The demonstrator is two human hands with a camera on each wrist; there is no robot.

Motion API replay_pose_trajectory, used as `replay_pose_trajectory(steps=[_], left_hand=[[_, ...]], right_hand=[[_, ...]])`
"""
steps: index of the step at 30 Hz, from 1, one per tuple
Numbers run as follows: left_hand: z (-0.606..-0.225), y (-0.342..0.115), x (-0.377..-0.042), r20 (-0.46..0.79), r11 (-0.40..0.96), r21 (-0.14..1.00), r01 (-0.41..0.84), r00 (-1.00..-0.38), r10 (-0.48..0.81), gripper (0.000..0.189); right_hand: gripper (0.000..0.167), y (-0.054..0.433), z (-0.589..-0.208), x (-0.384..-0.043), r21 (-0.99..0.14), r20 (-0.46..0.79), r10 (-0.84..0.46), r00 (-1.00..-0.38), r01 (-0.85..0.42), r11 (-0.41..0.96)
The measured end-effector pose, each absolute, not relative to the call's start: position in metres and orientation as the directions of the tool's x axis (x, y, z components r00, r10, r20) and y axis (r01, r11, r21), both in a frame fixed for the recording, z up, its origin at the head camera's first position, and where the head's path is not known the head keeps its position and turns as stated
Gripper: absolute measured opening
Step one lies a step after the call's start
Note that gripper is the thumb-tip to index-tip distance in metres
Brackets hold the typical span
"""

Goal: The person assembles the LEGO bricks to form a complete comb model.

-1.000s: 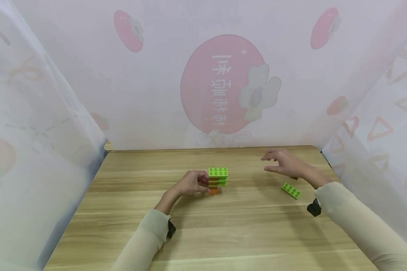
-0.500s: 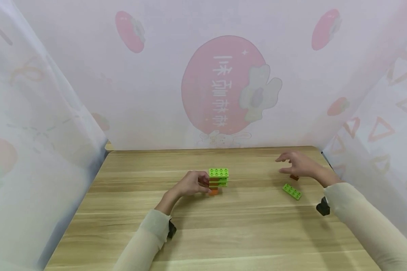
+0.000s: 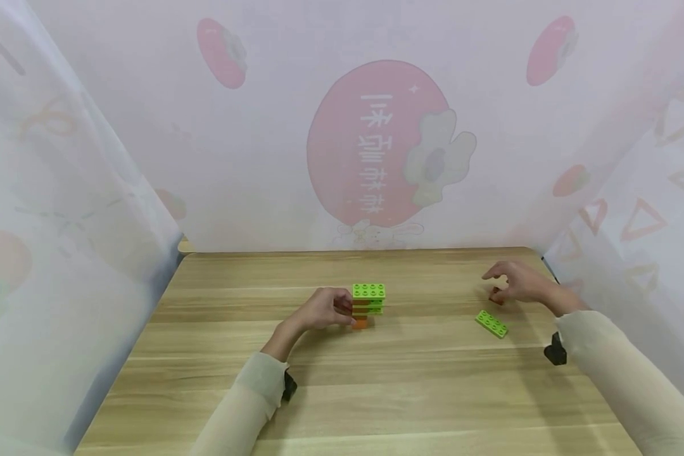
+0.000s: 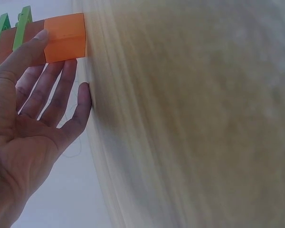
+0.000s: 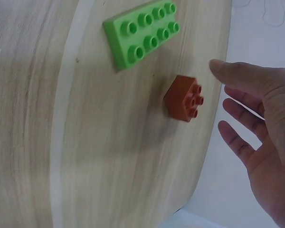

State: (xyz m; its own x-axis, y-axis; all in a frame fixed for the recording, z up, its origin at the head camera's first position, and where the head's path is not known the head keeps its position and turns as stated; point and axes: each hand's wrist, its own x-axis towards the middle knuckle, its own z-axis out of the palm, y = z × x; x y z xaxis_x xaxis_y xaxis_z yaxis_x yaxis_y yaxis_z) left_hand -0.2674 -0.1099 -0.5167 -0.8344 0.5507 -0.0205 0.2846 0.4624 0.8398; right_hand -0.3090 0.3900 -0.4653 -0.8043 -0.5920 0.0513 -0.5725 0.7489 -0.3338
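Observation:
My left hand holds a stack of toy building bricks upright on the table, thumb on one side and fingers on the other. The left wrist view shows an orange brick at the stack's bottom, then brown bricks alternating with flat green ones. A wide green studded plate tops it. My right hand hovers, fingers apart, just over a small reddish-brown brick. That brick stands on the table and shows its studs; a gap separates it from the fingertips in the right wrist view.
A loose flat green brick with two rows of studs lies in front of the brown one. The wooden table meets a pale printed curtain along its back edge, with more curtain on both sides.
My right hand has moved right and come over the brown brick, which was mostly hidden at first. The left hand has stayed on the stack.

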Motion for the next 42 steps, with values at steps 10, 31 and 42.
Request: replay_pose_trajectory(steps=[10, 31, 42], left_hand=[[-0.517, -0.109, -0.267, -0.023, 0.470, 0.836, 0.284, -0.836, 0.548, 0.024], [-0.516, -0.110, -0.266, -0.025, 0.467, 0.840, 0.278, -0.839, 0.544, 0.027], [-0.517, -0.110, -0.267, -0.017, 0.478, 0.828, 0.292, -0.840, 0.542, 0.024]], right_hand=[[0.043, 0.409, -0.478, -0.307, -0.359, 0.010, -0.600, -0.800, -0.563, 0.744], [0.046, 0.416, -0.500, -0.312, -0.423, 0.033, -0.569, -0.821, -0.528, 0.737], [0.041, 0.415, -0.501, -0.309, -0.443, 0.003, -0.520, -0.854, -0.467, 0.765]])
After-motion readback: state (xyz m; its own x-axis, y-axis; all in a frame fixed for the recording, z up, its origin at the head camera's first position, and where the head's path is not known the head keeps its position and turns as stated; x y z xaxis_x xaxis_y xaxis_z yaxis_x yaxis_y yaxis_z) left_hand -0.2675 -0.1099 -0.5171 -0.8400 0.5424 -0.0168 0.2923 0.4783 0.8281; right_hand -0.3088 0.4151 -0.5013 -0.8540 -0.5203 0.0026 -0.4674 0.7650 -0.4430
